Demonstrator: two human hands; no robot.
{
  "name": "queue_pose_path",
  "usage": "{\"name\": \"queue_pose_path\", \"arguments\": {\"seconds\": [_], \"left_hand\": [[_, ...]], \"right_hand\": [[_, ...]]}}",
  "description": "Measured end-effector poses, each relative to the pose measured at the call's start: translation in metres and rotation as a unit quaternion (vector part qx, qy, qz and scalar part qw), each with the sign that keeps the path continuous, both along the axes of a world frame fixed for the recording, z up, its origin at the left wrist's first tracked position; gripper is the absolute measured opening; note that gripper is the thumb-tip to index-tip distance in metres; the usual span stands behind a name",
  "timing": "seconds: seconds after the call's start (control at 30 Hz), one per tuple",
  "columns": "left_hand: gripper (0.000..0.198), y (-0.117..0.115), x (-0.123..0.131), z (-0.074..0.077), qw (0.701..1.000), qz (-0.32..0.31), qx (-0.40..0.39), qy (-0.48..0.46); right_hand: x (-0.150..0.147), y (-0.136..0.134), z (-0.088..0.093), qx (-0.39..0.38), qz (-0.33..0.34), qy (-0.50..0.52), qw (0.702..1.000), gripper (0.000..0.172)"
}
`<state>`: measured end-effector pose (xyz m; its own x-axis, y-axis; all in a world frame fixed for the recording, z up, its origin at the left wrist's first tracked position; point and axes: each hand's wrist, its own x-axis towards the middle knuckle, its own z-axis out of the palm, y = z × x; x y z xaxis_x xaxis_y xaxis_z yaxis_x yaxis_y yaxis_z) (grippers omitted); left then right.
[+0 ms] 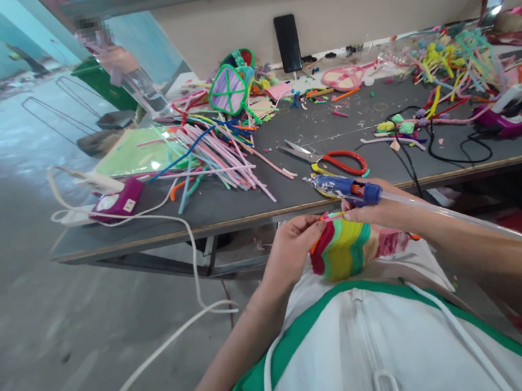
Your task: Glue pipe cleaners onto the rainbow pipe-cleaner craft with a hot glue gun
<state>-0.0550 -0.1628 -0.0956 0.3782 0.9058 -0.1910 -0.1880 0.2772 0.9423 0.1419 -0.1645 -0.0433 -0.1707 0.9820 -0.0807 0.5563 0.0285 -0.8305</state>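
Observation:
A striped piece of fuzzy pipe cleaners [346, 251] in red, yellow, green and pink sits above my lap. My left hand [294, 243] pinches its upper left edge, where a thin orange-pink strip shows between the fingertips. My right hand [384, 207] is closed at the blue glue gun [348, 188], whose handle is hidden; its thumb touches the top edge of the striped piece. From the gun's back a long clear glue stick [478, 226] runs over my right forearm. The gun's nozzle points left, near red-handled scissors [346, 163] lying on the table.
Loose pipe cleaners [223, 155] are heaped on the grey table [281, 195]. A purple power socket [118, 200] with white cables sits at the left corner, another purple socket [503, 119] at right. A dark phone [288, 42] leans at the back. A person [124, 64] is beyond the table's left end.

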Motion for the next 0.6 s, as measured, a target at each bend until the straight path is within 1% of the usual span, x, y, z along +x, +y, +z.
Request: {"name": "queue_pose_path", "arguments": {"seconds": [0.13,0.33,0.47,0.6], "left_hand": [[0.021,-0.001,0.002,0.001,1.000,0.019,0.007,0.018],[0.020,-0.002,0.004,-0.003,0.999,0.049,-0.016,-0.005],[0.018,-0.004,0.004,-0.005,0.998,0.057,-0.013,-0.010],[0.017,-0.005,0.004,-0.007,0.998,0.059,-0.009,-0.021]], "right_hand": [[0.002,0.000,-0.005,0.013,0.006,0.005,1.000,0.008],[0.005,-0.001,-0.007,0.027,0.025,0.008,0.999,0.008],[0.006,-0.001,-0.011,0.033,0.021,0.010,0.999,0.009],[0.007,0.000,-0.018,0.026,0.015,0.043,0.999,0.013]]}}
